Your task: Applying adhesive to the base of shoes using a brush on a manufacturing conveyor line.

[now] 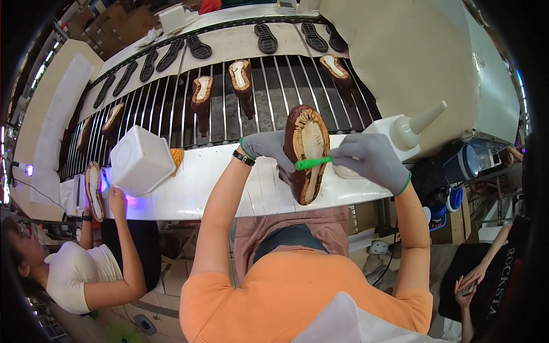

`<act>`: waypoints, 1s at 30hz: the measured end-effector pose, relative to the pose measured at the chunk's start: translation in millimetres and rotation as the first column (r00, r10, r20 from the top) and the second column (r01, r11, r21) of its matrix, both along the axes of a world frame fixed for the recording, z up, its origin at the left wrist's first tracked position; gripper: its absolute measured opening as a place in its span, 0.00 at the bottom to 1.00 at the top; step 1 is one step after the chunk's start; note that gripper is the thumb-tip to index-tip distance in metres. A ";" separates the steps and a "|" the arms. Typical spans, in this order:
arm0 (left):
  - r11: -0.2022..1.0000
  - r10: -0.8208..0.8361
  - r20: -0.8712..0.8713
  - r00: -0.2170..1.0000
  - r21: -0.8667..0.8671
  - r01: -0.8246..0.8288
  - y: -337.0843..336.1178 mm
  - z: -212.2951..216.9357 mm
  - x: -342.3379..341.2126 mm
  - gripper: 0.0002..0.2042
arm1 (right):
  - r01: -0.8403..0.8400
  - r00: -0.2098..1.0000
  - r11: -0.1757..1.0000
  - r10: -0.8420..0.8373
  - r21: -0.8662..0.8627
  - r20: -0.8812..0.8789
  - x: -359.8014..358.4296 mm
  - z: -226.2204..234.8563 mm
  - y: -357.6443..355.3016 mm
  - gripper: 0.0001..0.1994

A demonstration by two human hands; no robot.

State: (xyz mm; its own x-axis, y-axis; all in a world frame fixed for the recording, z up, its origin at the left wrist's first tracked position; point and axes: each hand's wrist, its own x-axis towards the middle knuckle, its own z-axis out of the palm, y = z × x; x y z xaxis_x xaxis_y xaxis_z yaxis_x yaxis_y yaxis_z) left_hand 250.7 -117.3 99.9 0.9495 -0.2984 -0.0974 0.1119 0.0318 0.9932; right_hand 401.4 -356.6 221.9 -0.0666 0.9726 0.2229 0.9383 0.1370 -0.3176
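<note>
My left hand [271,147], in a grey glove, is wrapped round the side of a brown shoe upper [296,123]. The upper has its underside turned up, showing a pale insole with gathered leather edges round it. From the right, my gloved right hand [372,160] grips a small green brush [311,163] between thumb and fingers. The brush lies across the middle of the underside; whether its bristles touch is too small to tell. Behind my right hand stands a white bottle [394,137] with a long spout.
Beyond the white table edge [229,200] runs a rod conveyor [220,117] carrying several shoe uppers [240,77]. Black soles [266,40] lie along its far side. A white tub [143,160] stands left. A co-worker [94,268] there holds another upper [94,191]; another person's hands [472,280] show right.
</note>
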 end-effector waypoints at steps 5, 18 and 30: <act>0.997 -0.052 -0.065 0.997 -0.060 0.048 1.7 -5.9 6.0 0.37 | 0.266 0.918 0.946 -0.188 0.188 -0.349 11.3 5.5 26.6 0.10; 0.623 0.691 -0.163 0.704 -0.358 -0.695 -22.9 -97.9 -64.5 0.37 | 0.696 0.687 0.711 -0.700 -0.100 -0.197 22.4 -108.7 -74.4 0.09; 0.270 0.350 -0.675 0.650 -0.592 -0.760 -153.2 -114.9 -92.9 0.36 | 0.793 0.608 0.604 -0.781 -0.075 0.140 10.0 -188.0 -93.9 0.10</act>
